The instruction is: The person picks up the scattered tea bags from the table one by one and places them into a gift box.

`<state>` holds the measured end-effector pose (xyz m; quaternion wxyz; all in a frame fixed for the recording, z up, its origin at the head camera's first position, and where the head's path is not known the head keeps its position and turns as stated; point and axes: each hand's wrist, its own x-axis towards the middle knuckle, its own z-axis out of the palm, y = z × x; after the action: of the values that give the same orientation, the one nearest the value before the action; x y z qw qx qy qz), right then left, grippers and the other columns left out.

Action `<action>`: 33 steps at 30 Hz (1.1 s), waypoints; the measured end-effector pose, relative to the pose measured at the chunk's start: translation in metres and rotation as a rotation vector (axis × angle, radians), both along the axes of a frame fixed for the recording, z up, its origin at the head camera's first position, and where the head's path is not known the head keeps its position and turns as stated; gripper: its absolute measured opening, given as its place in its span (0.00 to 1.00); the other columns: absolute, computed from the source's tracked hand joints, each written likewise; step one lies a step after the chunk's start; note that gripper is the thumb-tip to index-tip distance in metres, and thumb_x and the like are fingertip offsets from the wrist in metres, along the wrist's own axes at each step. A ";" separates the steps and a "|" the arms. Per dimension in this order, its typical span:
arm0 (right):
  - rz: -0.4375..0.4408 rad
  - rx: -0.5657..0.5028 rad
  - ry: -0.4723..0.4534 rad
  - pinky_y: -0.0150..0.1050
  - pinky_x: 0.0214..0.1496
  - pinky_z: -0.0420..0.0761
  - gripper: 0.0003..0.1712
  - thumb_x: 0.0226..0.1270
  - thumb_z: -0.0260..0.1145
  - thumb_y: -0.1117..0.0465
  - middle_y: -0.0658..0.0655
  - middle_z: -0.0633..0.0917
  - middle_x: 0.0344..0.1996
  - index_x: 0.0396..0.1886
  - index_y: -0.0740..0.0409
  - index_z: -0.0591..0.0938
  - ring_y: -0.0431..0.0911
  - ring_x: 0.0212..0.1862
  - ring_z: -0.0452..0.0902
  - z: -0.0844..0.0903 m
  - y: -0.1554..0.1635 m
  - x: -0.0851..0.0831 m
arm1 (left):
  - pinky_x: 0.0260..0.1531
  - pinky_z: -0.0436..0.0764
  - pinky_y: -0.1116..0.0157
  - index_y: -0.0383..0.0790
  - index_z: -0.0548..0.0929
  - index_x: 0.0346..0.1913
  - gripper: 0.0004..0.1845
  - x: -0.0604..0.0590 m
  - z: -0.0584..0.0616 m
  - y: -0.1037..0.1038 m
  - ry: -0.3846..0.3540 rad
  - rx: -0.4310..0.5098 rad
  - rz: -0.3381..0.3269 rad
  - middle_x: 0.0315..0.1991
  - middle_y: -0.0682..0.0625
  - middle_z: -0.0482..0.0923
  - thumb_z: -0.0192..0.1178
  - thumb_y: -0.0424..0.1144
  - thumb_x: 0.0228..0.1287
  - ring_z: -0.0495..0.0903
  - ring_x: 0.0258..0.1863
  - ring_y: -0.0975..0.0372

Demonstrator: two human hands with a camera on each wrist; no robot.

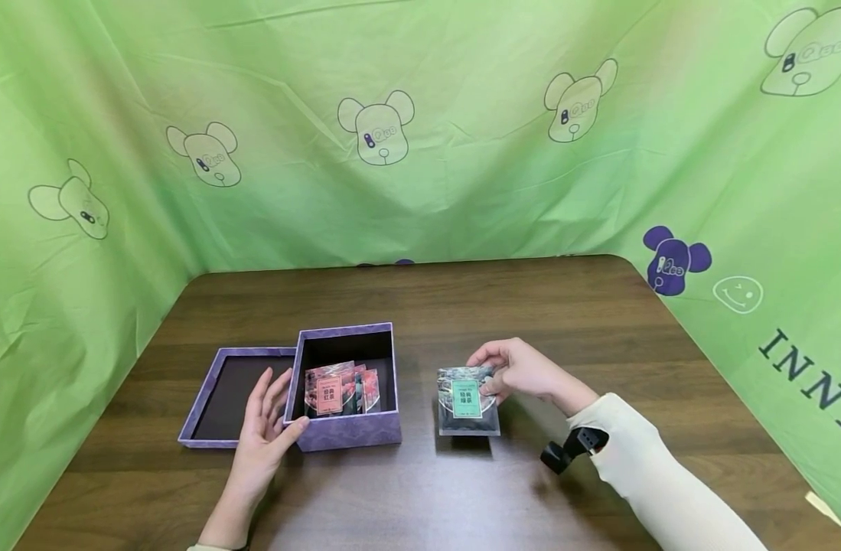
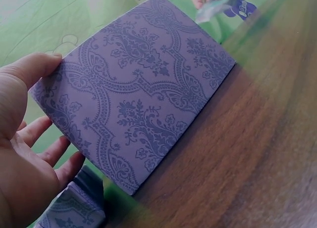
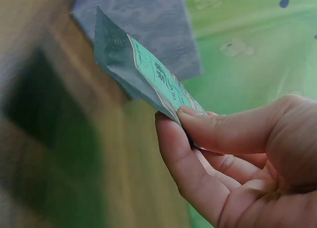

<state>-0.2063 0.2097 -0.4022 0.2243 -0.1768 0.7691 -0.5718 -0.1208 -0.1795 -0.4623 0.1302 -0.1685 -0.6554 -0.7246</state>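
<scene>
A tea bag packet (image 1: 467,399) with a mint-green label hangs just over the table, right of the box. My right hand (image 1: 519,373) pinches its upper right edge between thumb and fingers; the right wrist view shows the packet (image 3: 141,64) tilted. An uncovered purple patterned box (image 1: 347,432) stands to the left. Inside it, a red-labelled tea packet (image 1: 328,394) leans in front of other packets (image 1: 369,390). My left hand (image 1: 262,428) rests its thumb on the box's front left corner, its other fingers loosely spread along the left side.
The box lid (image 1: 244,398) lies inside up, left of the box and partly behind my left hand. A brown wooden table (image 1: 530,306) carries everything. Green cloth (image 1: 289,207) with mouse-head prints hangs around its back and sides.
</scene>
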 end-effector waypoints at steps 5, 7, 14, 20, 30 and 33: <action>0.003 0.000 0.040 0.40 0.28 0.83 0.23 0.50 0.67 0.81 0.60 0.86 0.33 0.50 0.81 0.76 0.44 0.28 0.81 0.018 -0.006 -0.006 | 0.60 0.65 0.76 0.42 0.49 0.78 0.45 0.000 0.000 0.001 -0.006 -0.008 0.007 0.69 0.62 0.65 0.55 0.15 0.63 0.65 0.66 0.73; 0.004 0.000 0.059 0.40 0.27 0.83 0.24 0.50 0.68 0.81 0.60 0.86 0.32 0.50 0.81 0.76 0.44 0.28 0.81 0.025 -0.010 -0.009 | 0.60 0.65 0.76 0.42 0.49 0.78 0.45 0.000 0.000 0.001 -0.004 -0.010 0.006 0.69 0.62 0.65 0.55 0.15 0.63 0.65 0.66 0.73; -0.003 -0.033 0.085 0.41 0.28 0.83 0.24 0.51 0.69 0.80 0.59 0.87 0.32 0.51 0.78 0.78 0.44 0.28 0.82 0.045 -0.031 -0.019 | 0.61 0.64 0.76 0.42 0.50 0.78 0.45 -0.001 -0.002 0.002 -0.005 -0.018 0.009 0.69 0.63 0.64 0.54 0.14 0.62 0.64 0.67 0.73; 0.018 -0.059 0.093 0.44 0.30 0.84 0.24 0.52 0.69 0.80 0.59 0.87 0.34 0.52 0.77 0.78 0.44 0.28 0.83 0.055 -0.056 -0.027 | 0.60 0.64 0.76 0.43 0.50 0.78 0.45 0.000 -0.002 0.002 -0.011 -0.019 0.007 0.70 0.63 0.64 0.54 0.14 0.62 0.64 0.67 0.73; 0.037 -0.132 0.057 0.42 0.31 0.84 0.24 0.53 0.67 0.82 0.58 0.87 0.33 0.53 0.77 0.78 0.44 0.29 0.82 0.057 -0.096 -0.034 | 0.61 0.64 0.76 0.43 0.51 0.77 0.44 0.000 -0.001 0.002 0.033 -0.001 -0.016 0.70 0.61 0.65 0.53 0.13 0.62 0.64 0.68 0.73; 0.041 -0.141 0.045 0.42 0.31 0.84 0.24 0.53 0.67 0.82 0.58 0.87 0.32 0.52 0.76 0.78 0.44 0.28 0.82 0.056 -0.108 -0.036 | 0.61 0.63 0.77 0.43 0.51 0.77 0.44 0.000 0.000 0.002 0.026 -0.004 -0.009 0.70 0.61 0.65 0.53 0.14 0.62 0.64 0.68 0.73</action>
<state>-0.2423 0.1019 -0.3458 0.2058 -0.2206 0.7278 -0.6159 -0.1212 -0.1774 -0.4625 0.1349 -0.1813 -0.6544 -0.7216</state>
